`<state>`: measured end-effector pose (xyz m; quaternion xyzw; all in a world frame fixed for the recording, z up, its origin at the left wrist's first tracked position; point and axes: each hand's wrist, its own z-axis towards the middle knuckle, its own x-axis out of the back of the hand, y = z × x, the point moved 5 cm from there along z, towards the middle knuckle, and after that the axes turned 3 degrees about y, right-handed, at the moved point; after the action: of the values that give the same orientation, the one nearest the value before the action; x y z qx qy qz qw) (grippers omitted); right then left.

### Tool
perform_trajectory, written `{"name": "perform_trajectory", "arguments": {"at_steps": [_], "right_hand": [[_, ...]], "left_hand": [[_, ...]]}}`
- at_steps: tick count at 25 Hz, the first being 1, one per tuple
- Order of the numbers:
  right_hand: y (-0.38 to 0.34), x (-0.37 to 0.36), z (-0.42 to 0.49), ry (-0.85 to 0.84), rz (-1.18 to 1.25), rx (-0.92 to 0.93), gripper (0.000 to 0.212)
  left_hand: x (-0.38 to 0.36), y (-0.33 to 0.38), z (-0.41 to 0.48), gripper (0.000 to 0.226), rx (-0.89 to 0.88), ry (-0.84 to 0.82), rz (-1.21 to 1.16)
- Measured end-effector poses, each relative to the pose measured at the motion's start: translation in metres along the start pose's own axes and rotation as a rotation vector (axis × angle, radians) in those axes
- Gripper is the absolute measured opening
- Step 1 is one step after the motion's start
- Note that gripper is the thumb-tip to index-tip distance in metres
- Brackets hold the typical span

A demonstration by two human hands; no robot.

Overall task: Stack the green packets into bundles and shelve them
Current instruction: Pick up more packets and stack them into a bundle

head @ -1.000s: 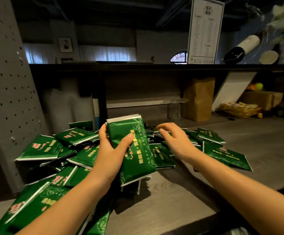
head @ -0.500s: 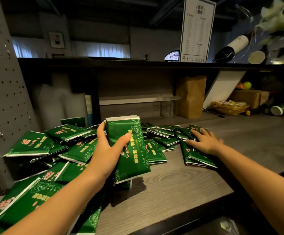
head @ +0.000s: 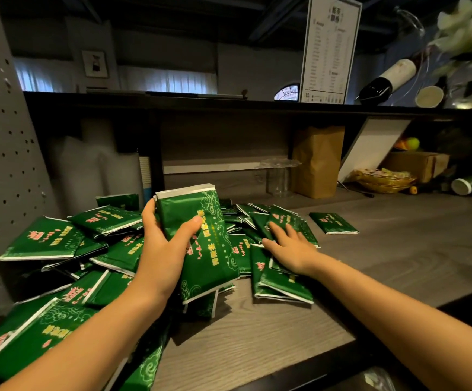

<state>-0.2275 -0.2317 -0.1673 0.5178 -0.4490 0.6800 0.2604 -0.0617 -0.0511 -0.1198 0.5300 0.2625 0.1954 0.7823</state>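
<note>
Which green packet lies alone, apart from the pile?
The packet lying flat on the counter right of the right hand; it touches no other packet.

Setting: café or bar counter (head: 398,249). Evidence: menu stand (head: 329,49) and wine bottle (head: 390,79) on shelf (head: 229,104) above right hand (head: 291,249); stacked clear cups (head: 278,176), brown paper bag (head: 318,160) beyond it.

dim room; grey pegboard panel (head: 2,153), dark shelf (head: 229,104), curtained windows (head: 167,80)

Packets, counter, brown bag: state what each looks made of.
Packets: glossy plastic or foil film, going by the sheen and white sealed edges. Counter: matte wood grain, possibly laminate; grain lines show. Bag: matte brown paper, likely kraft, with visible creases.
</note>
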Motion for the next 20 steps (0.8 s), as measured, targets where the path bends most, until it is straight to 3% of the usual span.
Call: {"name": "perform_trajectory", "arguments": {"at_steps": [6,9,17,20], "right_hand": [[-0.055,-0.010,0.012,0.033,0.362,0.016,0.055],[-0.063,0.010,-0.001,0.101,0.516,0.141,0.055],[-0.045,0.035,-0.051,0.047,0.009,0.273,0.049],[-0.045,0.028,-0.067,-0.045,-0.120,0.329,0.054]], "left_hand": [[0.003,0.003,0.004,0.066,0.002,0.018,0.000],[0.005,0.006,0.007,0.067,-0.011,0.026,0.006],[0.009,0.010,0.005,0.069,-0.051,0.042,0.044],[0.010,0.010,0.007,0.069,-0.043,0.039,0.024]]}}
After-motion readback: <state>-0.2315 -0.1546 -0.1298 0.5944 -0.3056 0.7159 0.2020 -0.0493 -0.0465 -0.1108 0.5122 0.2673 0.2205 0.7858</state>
